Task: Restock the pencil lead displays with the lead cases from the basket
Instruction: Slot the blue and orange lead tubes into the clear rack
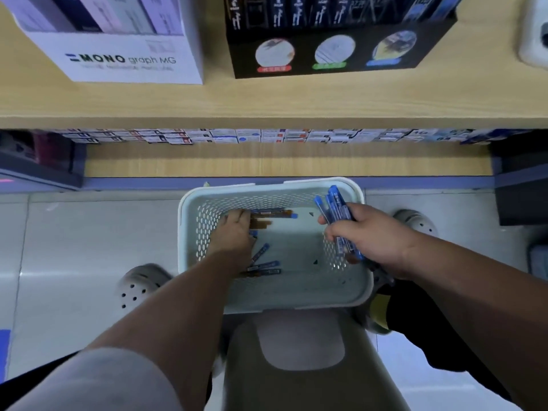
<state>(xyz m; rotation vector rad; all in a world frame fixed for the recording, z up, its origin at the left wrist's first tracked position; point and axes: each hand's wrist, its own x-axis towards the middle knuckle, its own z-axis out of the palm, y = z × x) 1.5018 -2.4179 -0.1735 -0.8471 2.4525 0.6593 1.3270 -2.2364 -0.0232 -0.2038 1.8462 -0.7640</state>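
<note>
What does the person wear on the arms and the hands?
The left hand and the right hand are bare: no gloves, rings or watch show. A short pale grey sleeve covers the left upper arm. Both forearms are uncovered. Any sleeve on the right arm is out of view.

Pale mint perforated plastic basket (360,280) holds blue and amber lead cases (272,215); light wood-grain shelf (267,102) carries a white printed box (124,59) and black display box (326,51).

Wooden shelf (267,99) bears white MONO box (124,59), black display box (305,59).
</note>
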